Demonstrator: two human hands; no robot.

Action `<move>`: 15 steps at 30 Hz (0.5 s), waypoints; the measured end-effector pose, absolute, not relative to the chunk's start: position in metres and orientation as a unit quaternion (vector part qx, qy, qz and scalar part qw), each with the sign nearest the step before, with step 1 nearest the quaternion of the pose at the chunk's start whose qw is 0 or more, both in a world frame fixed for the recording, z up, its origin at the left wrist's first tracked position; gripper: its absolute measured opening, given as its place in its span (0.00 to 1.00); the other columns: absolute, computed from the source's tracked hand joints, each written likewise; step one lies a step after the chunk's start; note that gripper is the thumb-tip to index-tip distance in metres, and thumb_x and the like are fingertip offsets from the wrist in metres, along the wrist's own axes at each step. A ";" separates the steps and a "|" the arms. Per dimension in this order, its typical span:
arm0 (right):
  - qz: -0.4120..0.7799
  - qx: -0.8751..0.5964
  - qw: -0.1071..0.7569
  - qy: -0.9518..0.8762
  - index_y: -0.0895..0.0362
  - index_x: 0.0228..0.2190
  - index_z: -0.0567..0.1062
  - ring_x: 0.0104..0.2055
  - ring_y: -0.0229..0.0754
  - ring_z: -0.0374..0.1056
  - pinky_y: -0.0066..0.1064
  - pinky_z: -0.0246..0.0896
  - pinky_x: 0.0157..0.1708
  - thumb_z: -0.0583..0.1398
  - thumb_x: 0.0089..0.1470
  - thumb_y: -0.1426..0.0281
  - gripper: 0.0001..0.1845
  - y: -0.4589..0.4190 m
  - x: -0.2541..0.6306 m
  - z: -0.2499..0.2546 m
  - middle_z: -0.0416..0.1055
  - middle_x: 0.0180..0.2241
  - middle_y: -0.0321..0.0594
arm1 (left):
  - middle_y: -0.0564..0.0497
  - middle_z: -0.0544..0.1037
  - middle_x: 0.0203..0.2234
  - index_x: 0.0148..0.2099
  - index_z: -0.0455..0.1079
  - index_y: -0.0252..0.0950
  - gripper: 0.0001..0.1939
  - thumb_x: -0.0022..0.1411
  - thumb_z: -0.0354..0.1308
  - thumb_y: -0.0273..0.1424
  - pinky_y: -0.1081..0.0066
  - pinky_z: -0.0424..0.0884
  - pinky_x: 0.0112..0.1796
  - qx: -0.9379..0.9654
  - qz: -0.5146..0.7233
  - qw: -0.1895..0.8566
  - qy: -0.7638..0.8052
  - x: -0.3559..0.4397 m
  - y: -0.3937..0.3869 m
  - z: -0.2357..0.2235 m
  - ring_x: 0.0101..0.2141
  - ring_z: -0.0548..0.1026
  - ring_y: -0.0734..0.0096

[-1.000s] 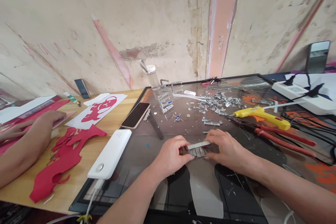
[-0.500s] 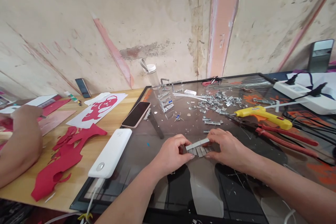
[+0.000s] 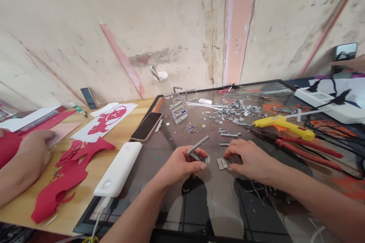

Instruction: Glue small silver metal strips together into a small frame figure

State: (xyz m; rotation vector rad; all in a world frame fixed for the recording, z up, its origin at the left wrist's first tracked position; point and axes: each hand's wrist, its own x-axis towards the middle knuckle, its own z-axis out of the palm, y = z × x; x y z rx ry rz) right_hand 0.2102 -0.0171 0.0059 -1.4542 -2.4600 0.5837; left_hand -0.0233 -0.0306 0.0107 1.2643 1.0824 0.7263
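Observation:
My left hand point(image 3: 182, 163) is closed on a thin grey metal strip point(image 3: 199, 145) that slants up and away, with a small grey piece near the thumb tip. To its right, my right hand point(image 3: 248, 157) pinches a row of small flat grey metal plates point(image 3: 224, 163) between thumb and fingers. A gap separates the two hands, low over the dark glass tabletop point(image 3: 199, 197). Beyond them, a few short metal strips point(image 3: 230, 134) lie on the glass. Further back are a heap of small metal pieces point(image 3: 242, 108) and a small assembled metal frame point(image 3: 179, 110).
On the right lie a yellow glue gun point(image 3: 285, 126), red-handled pliers point(image 3: 310, 152) and a white power strip point(image 3: 327, 104). A white power bank point(image 3: 118, 169) and a phone point(image 3: 146, 126) are at left. A co-worker's hand point(image 3: 37, 144) is beside red paper cutouts point(image 3: 62, 182).
My hands have moved apart. The strip has swung upward in my left hand, and the row of plates is now in my right hand alone. Another person's hand has appeared at far right.

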 end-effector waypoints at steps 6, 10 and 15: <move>0.198 -0.495 0.122 -0.837 0.52 0.33 0.77 0.42 0.48 0.67 0.38 0.57 0.42 0.64 0.43 0.66 0.12 -0.016 0.215 0.011 0.74 0.36 0.40 | 0.53 0.74 0.23 0.37 0.74 0.32 0.22 0.40 0.71 0.37 0.74 0.67 0.27 0.524 0.327 0.653 0.439 -0.022 -0.028 0.002 0.22 0.69 0.77; 0.213 -0.524 0.195 -0.801 0.55 0.36 0.77 0.40 0.45 0.69 0.34 0.61 0.41 0.61 0.46 0.66 0.13 -0.007 0.240 0.035 0.75 0.37 0.41 | 0.54 0.74 0.21 0.37 0.74 0.32 0.19 0.41 0.71 0.35 0.75 0.66 0.27 0.519 0.323 0.664 0.431 -0.022 -0.027 -0.004 0.21 0.69 0.78; 0.102 -0.663 0.262 -0.694 0.55 0.36 0.77 0.40 0.47 0.70 0.37 0.62 0.41 0.58 0.49 0.61 0.15 0.008 0.310 0.058 0.76 0.38 0.42 | 0.54 0.73 0.18 0.35 0.74 0.31 0.20 0.39 0.72 0.34 0.76 0.65 0.26 0.514 0.311 0.676 0.427 -0.017 -0.027 -0.001 0.20 0.69 0.78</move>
